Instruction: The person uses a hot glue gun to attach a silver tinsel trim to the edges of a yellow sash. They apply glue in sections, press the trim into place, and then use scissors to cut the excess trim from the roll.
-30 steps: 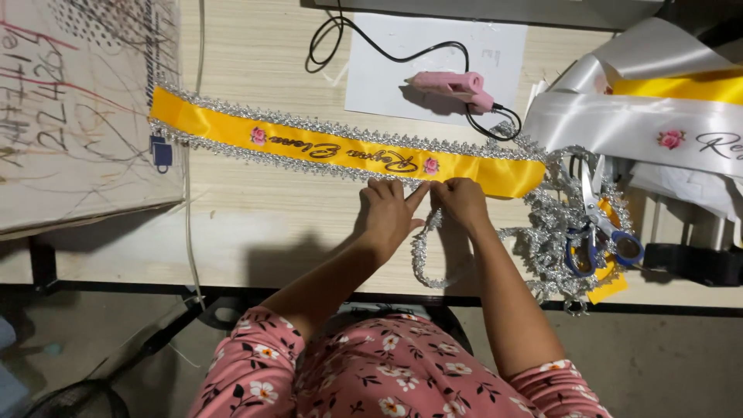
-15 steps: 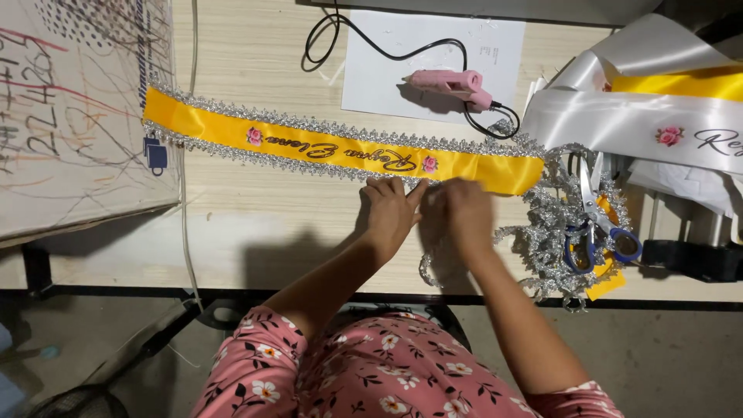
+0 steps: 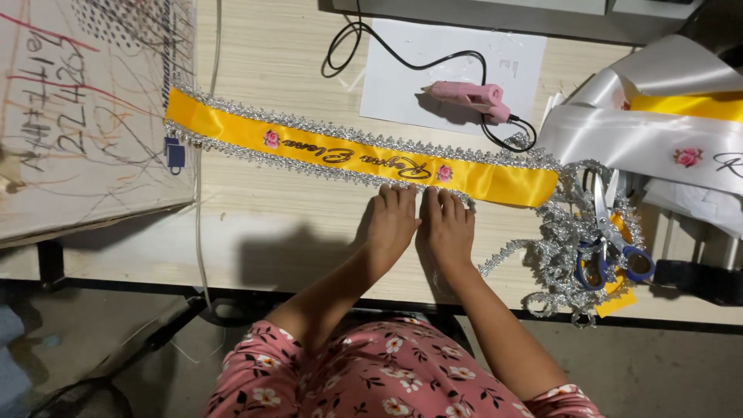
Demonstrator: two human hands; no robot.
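Fingers (image 3: 402, 197): both hands lie palm down, fingers straight and close together, tips pressing the lower edge of the yellow sash (image 3: 348, 151); they grip nothing.
Left hand (image 3: 391, 224): flat on the surface (image 3: 294, 224) just below the sash, beside the right hand.
Right hand (image 3: 447, 228): flat, thumb side almost touching the left hand, over a loose strand of silver trim (image 3: 503, 259).
Yellow sash: stretched slantwise across the surface just beyond the fingertips, silver lace along both long edges, a small pink rose at each end of its dark script.
Trim pile (image 3: 569, 248): heaped right of the sash's end, near the right hand.
Scissors (image 3: 611, 240): blue-handled, resting on that pile.
Cardboard sheet (image 3: 77, 116): scribbled, left of the sash's far end.
Glue gun (image 3: 468, 97): pink, beyond the sash on white paper (image 3: 449, 62), its black cord looping.
White sash (image 3: 658, 131): right of the glue gun, folded, with yellow ribbon.
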